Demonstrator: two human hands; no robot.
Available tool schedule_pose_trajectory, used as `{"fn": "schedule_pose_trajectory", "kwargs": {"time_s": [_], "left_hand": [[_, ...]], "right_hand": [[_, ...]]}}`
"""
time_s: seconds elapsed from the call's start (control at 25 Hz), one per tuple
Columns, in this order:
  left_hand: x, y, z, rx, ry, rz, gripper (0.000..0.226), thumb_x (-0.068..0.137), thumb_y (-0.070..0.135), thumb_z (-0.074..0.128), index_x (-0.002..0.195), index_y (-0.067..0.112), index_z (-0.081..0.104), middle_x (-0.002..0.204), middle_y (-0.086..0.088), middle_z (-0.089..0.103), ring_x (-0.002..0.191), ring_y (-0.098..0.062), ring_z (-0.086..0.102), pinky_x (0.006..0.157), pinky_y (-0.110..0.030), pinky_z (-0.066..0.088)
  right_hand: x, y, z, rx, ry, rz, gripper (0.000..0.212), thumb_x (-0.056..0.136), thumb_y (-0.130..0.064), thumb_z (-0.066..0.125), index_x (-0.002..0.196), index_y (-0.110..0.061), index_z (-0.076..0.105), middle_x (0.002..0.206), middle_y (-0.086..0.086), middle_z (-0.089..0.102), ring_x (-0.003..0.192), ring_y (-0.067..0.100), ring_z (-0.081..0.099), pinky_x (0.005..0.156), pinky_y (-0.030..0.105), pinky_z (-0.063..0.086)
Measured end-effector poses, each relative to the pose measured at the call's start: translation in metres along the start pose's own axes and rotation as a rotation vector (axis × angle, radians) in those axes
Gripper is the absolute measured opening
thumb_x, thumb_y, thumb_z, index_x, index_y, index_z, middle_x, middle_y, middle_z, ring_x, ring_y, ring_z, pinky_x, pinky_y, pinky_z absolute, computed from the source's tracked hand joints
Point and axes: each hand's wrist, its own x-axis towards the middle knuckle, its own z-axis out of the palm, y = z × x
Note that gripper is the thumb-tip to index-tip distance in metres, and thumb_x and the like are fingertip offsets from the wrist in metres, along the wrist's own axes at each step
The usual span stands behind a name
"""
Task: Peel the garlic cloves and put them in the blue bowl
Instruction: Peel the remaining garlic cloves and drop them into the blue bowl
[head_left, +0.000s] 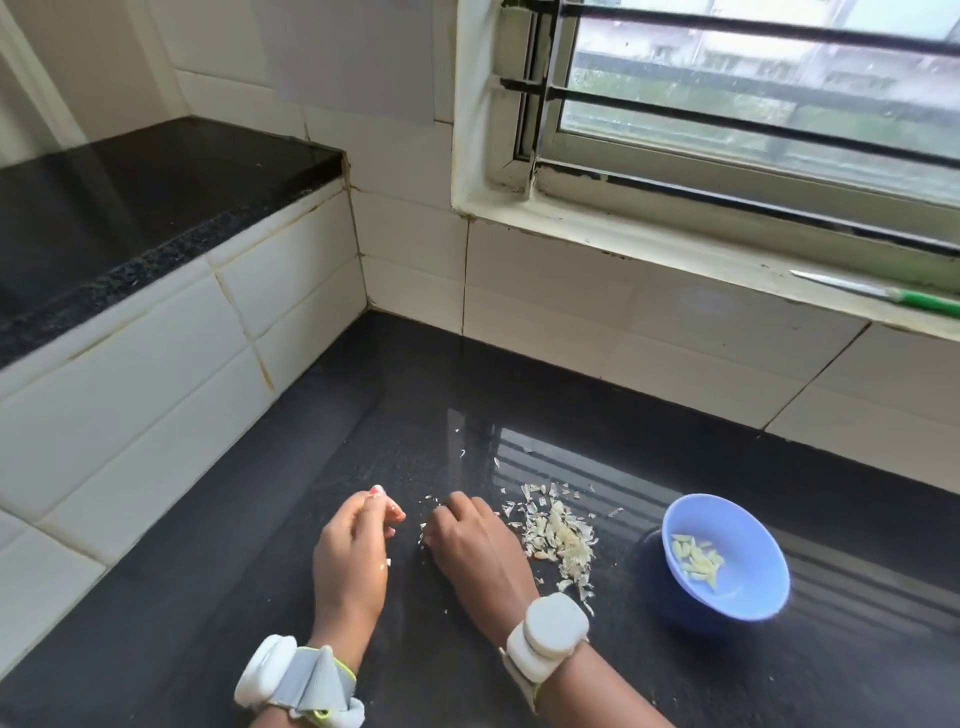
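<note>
My left hand (358, 545) hovers just above the black counter, its fingers curled and pinching a small pale garlic clove (377, 491) at the fingertips. My right hand (470, 540) lies knuckles up beside it. Its fingers curl down onto the counter, and the tips and anything under them are hidden. A few skin scraps (423, 535) lie at its left edge. To the right stands the blue bowl (748, 597) with several peeled yellowish cloves (696, 561) inside. A pile of papery garlic skins (558, 530) lies between my right hand and the bowl.
The black counter (415, 389) meets white tiled walls at the back and left. A raised black ledge (130, 208) runs along the left. A green-handled knife (883, 293) lies on the window sill at the right. Both wrists wear white bands.
</note>
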Motion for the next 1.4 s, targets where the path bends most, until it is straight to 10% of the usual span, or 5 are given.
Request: {"fn": "schedule_pose_trajectory", "kwargs": {"time_s": [0.36,0.64,1.08,1.4], "left_hand": [[-0.033,0.025,0.040,-0.078,-0.402,0.106,0.011,0.082,0.010,0.070,0.086,0.018,0.076,0.082,0.009,0.074,0.081,-0.004,0.069,0.074,-0.017,0.051],[-0.053,0.046,0.057,0.006,-0.354,0.209,0.012,0.085,0.014,0.068,0.073,0.018,0.070,0.069,0.010,0.070,0.064,-0.002,0.063,0.060,-0.014,0.046],[-0.066,0.054,0.061,-0.160,-0.458,-0.010,0.021,0.088,0.011,0.061,0.070,0.015,0.071,0.061,0.004,0.068,0.058,-0.003,0.057,0.055,-0.014,0.042],[-0.059,0.049,0.059,0.120,-0.250,0.450,0.007,0.084,0.022,0.068,0.084,0.026,0.074,0.075,0.013,0.069,0.070,-0.001,0.062,0.062,-0.016,0.048]], "right_hand": [[-0.034,0.019,-0.084,1.413,0.043,0.723,0.008,0.083,-0.004,0.072,0.090,-0.005,0.076,0.081,0.012,0.076,0.072,0.014,0.070,0.067,0.023,0.055],[-0.049,0.034,-0.084,0.741,0.299,0.568,0.026,0.080,0.001,0.073,0.076,-0.025,0.072,0.076,-0.012,0.071,0.074,0.010,0.067,0.069,0.027,0.055],[-0.045,0.042,-0.084,0.952,0.244,0.525,0.036,0.082,0.016,0.059,0.073,-0.018,0.067,0.067,-0.002,0.064,0.064,0.011,0.059,0.063,0.024,0.050],[-0.048,0.041,-0.086,0.938,0.265,0.680,0.011,0.088,-0.026,0.071,0.078,-0.021,0.074,0.073,0.000,0.074,0.070,0.018,0.071,0.073,0.048,0.059]]}}
